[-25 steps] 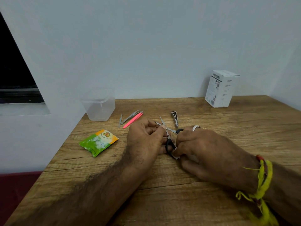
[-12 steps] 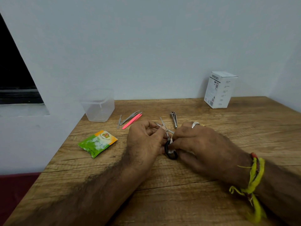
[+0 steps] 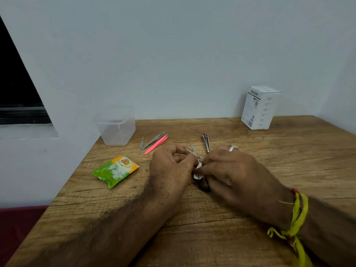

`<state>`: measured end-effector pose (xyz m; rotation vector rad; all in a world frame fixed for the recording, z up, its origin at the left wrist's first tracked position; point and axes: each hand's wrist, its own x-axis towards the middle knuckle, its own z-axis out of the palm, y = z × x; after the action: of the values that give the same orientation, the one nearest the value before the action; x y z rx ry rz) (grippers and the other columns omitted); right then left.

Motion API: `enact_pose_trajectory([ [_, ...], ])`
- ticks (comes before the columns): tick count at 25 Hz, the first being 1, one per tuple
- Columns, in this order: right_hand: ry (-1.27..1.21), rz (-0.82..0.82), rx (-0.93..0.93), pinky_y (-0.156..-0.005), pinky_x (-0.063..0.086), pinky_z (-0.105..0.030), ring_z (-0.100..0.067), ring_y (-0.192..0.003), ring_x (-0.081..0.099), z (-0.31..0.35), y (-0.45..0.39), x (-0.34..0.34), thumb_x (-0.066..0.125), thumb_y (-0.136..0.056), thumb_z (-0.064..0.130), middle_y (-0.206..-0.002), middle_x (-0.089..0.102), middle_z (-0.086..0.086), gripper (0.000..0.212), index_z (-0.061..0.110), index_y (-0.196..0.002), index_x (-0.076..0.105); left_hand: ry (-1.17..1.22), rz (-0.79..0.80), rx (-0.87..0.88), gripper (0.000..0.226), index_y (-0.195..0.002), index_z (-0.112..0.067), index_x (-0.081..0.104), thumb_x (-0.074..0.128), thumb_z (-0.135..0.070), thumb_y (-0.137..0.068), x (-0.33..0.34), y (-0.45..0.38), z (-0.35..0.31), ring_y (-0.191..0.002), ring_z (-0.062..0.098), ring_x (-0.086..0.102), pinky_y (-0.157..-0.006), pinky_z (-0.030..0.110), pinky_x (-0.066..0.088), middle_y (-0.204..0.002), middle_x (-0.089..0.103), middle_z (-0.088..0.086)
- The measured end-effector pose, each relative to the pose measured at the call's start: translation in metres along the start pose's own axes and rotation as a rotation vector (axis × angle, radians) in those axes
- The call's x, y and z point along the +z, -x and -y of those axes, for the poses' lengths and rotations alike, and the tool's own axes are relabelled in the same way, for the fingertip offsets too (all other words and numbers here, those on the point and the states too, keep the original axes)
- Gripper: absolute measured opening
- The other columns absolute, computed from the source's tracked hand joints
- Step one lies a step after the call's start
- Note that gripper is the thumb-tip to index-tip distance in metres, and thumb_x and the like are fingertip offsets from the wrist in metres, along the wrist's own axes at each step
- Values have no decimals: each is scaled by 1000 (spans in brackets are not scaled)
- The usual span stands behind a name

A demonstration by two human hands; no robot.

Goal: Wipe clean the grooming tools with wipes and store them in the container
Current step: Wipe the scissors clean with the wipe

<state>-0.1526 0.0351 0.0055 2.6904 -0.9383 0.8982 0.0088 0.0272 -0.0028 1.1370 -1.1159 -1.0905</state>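
Note:
Small scissors (image 3: 193, 149) with black handles (image 3: 203, 185) sit between my hands over the table's middle, blades spread and pointing away. My left hand (image 3: 170, 170) pinches the blades near the pivot. My right hand (image 3: 229, 174) pinches a small white wipe (image 3: 198, 173) against the scissors just below the pivot. A clear plastic container (image 3: 116, 126) stands at the back left, nothing visible inside. Beside it lie pink tweezers (image 3: 156, 145), silver tweezers (image 3: 153, 140) and a thin metal tool (image 3: 141, 145). A nail clipper (image 3: 205, 141) lies behind my hands.
A green and orange wipe packet (image 3: 115, 171) lies left of my left hand. A white carton (image 3: 259, 107) stands at the back right against the wall. The wooden table (image 3: 212, 237) ends at the left in an edge beside a dark window.
My right hand has slid the wipe up from the black handles toward the pivot. The scissors and my left hand have stayed almost in place.

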Motion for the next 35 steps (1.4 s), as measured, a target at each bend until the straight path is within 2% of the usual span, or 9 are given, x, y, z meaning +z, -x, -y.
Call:
enact_pose_trajectory([
  [3, 65, 58, 22, -71, 55, -42, -21, -86, 62, -2, 0, 1, 57, -88, 19, -91, 66, 1, 19, 15, -93, 75, 34, 5, -29, 4, -92, 3, 64, 65, -1, -92, 2, 1, -2, -54, 19, 69, -48, 27, 55, -69, 74, 14],
  [8, 56, 79, 82, -71, 55, -41, -19, -85, 62, -3, 1, -2, 62, -83, 14, -89, 66, 3, 16, 15, -93, 74, 31, 8, -31, 3, -91, 3, 63, 64, 0, -93, 2, 2, -2, -54, 17, 69, -51, 29, 59, -64, 73, 9],
  [15, 2, 69, 171, -69, 55, -36, -14, -80, 62, 8, -1, -7, 63, -80, 17, -83, 65, 6, 16, 17, -89, 76, 18, -18, -19, 6, -86, -3, 64, 66, -1, -91, 1, 1, -1, -61, 25, 71, -63, 41, 61, -71, 74, 16],
  [17, -98, 36, 275, -69, 52, -26, -6, -76, 60, 12, 0, -10, 65, -80, 19, -78, 65, 11, 15, 21, -87, 78, 68, -24, -25, 4, -88, -1, 64, 65, 0, -92, 1, 1, -3, -61, 25, 72, -58, 37, 61, -73, 74, 17],
  [19, -237, -19, 429, -66, 49, -18, -5, -74, 61, 17, 0, -10, 73, -81, 18, -74, 65, 14, 10, 25, -84, 80, 117, -33, -31, 4, -90, 3, 63, 64, 0, -93, 0, 1, -4, -63, 26, 73, -55, 32, 60, -74, 75, 17],
  [23, -330, -82, 623, -65, 46, -10, 2, -77, 63, 29, 0, -2, 77, -81, 17, -71, 69, 18, 15, 31, -82, 80, 125, -11, -12, 4, -94, 5, 63, 62, 1, -93, 1, 2, -4, -68, 28, 76, -55, 30, 59, -76, 77, 14],
  [26, -353, -102, 744, -63, 45, -10, 4, -77, 62, 32, 0, -2, 76, -82, 22, -72, 69, 20, 13, 35, -79, 78, 158, -25, -10, 8, -99, 5, 60, 62, 3, -92, 2, 4, -7, -60, 22, 74, -51, 26, 57, -70, 75, 11],
  [30, -338, -55, 852, -61, 42, -13, -2, -74, 59, 33, 1, 0, 74, -83, 29, -81, 66, 16, 6, 35, -81, 77, 178, -23, -13, 10, -102, 3, 58, 62, 4, -92, 3, 6, -9, -60, 21, 75, -49, 23, 55, -70, 76, 10],
  [35, -412, 18, 908, -54, 48, -15, -1, -67, 62, 35, -2, -4, 72, -86, 26, -68, 70, 11, 10, 30, -78, 78, 159, -16, -1, 7, -99, 3, 57, 61, 3, -93, 2, 6, -7, -66, 26, 76, -52, 27, 58, -78, 76, 16],
])
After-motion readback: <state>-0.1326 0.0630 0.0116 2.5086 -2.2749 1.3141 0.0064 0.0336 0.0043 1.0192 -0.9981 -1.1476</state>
